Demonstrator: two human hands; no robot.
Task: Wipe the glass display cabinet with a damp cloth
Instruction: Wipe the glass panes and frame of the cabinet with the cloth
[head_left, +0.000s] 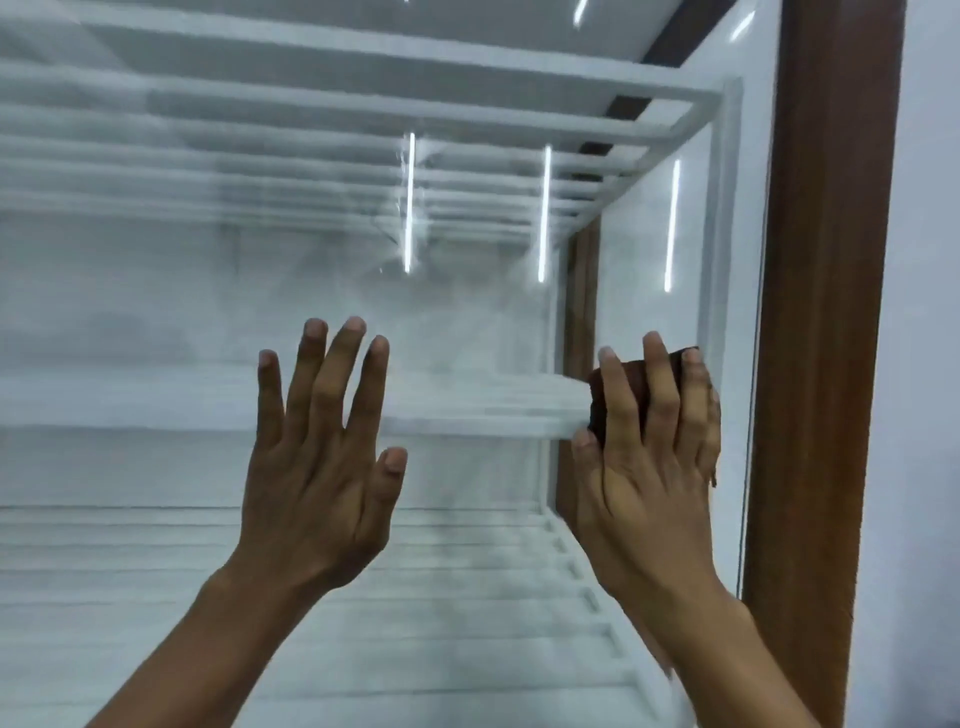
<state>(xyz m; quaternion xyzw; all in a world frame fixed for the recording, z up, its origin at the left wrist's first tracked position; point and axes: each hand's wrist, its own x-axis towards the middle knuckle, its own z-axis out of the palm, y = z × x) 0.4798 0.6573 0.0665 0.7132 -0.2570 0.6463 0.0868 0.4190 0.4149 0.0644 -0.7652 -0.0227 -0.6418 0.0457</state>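
Observation:
The glass front of the display cabinet fills the view, with white shelf bars behind it. My right hand lies flat with straight fingers on a dark reddish-brown cloth and presses it against the glass near the cabinet's right edge. Most of the cloth is hidden under the hand. My left hand is spread open with the palm toward the glass, to the left of the cloth. Whether it touches the pane is unclear.
A brown wooden frame post runs down the right side of the glass, with a pale wall beyond it. White strip lights reflect in the pane. Slatted white shelves sit inside the cabinet.

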